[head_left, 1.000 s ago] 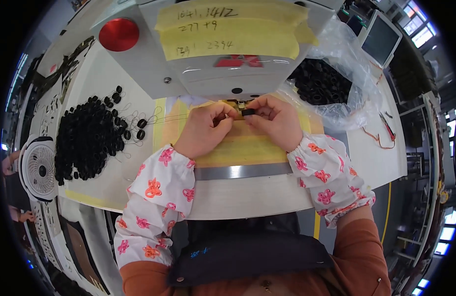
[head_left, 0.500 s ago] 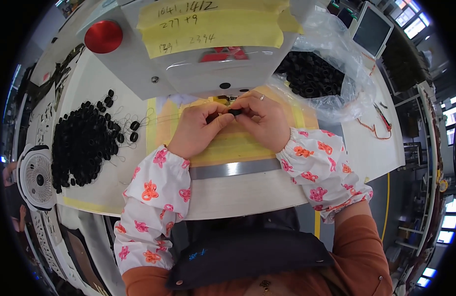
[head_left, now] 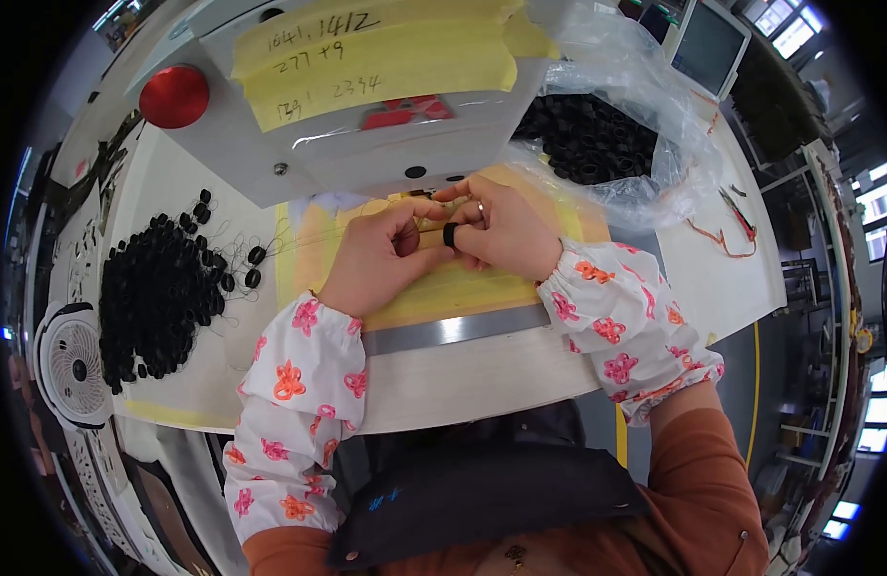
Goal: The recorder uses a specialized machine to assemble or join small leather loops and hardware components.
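Note:
A small black fabric loop (head_left: 450,234) is pinched between my hands, just in front of the machine head. My left hand (head_left: 381,254) is closed, its thumb tip against the loop's left side; its index finger reaches up near my right fingertips. My right hand (head_left: 515,230), wearing a ring, grips the loop from the right with curled fingers. Thin threads (head_left: 314,230) run left from my hands toward a heap of black loops (head_left: 160,293). Under both hands lies a work surface covered in yellow tape (head_left: 434,288). The machine's needle area is mostly hidden behind my fingers.
A grey machine head (head_left: 367,158) with a red knob (head_left: 174,96) and taped yellow note stands ahead. A clear plastic bag (head_left: 679,173) of black loops (head_left: 592,139) lies at the back right, red-handled snips (head_left: 739,213) beyond it. A white fan (head_left: 74,365) is far left.
My hands have shifted slightly apart, and the black loop has turned so more of it shows between them. The whole view has swung a little, moving the machine leftward in the picture.

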`<state>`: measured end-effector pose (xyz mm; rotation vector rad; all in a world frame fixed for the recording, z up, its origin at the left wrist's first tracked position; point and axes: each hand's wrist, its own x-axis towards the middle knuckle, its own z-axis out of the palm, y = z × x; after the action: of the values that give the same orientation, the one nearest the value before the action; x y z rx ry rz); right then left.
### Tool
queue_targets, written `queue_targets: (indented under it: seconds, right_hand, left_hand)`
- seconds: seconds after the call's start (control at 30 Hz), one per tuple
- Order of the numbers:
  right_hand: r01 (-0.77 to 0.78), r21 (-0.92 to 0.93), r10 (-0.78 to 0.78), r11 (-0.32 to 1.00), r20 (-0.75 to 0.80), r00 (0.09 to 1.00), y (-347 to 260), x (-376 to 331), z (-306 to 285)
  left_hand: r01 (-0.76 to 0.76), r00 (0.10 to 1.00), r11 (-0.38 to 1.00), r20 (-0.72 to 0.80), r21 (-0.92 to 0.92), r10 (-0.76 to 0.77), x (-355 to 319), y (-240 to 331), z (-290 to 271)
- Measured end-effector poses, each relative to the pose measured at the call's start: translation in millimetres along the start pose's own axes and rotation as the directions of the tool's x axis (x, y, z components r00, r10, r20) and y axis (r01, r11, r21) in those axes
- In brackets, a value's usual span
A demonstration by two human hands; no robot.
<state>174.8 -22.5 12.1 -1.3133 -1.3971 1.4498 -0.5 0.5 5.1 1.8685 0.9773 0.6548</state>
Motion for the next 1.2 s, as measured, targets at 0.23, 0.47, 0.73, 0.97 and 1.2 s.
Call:
queue_targets:
  seconds: [0.23, 0.47, 0.73, 0.97, 1.2]
  right_hand:
    - [0.061, -0.175, -0.061, 0.983, 0.002, 0.998, -8, 1, 2]
    - [0.511, -0.493, -0.601, 0.704, -0.031, 0.799, 10, -10, 11]
    - [0.644, -0.584, -0.740, 0.494, 0.107, 0.664, 12, -7, 10]
    - [0.650, -0.592, -0.776, 0.476, 0.066, 0.628, 9, -14, 11]
    - [0.659, -0.609, -0.809, 0.441, 0.049, 0.586, 14, -6, 14]
  left_hand:
    - [-0.080, 0.996, 0.975, -0.019, 0.206, 0.086, 3, 3, 2]
    - [0.028, 0.998, 0.993, -0.054, -0.111, -0.034, -2, -5, 0]
    - [0.100, 0.995, 0.980, 0.011, -0.174, -0.100, 4, -6, -7]
    - [0.105, 0.975, 0.949, 0.220, -0.297, -0.039, 1, -1, -14]
    - [0.162, 0.982, 0.959, 0.135, -0.233, -0.133, 3, -6, -10]
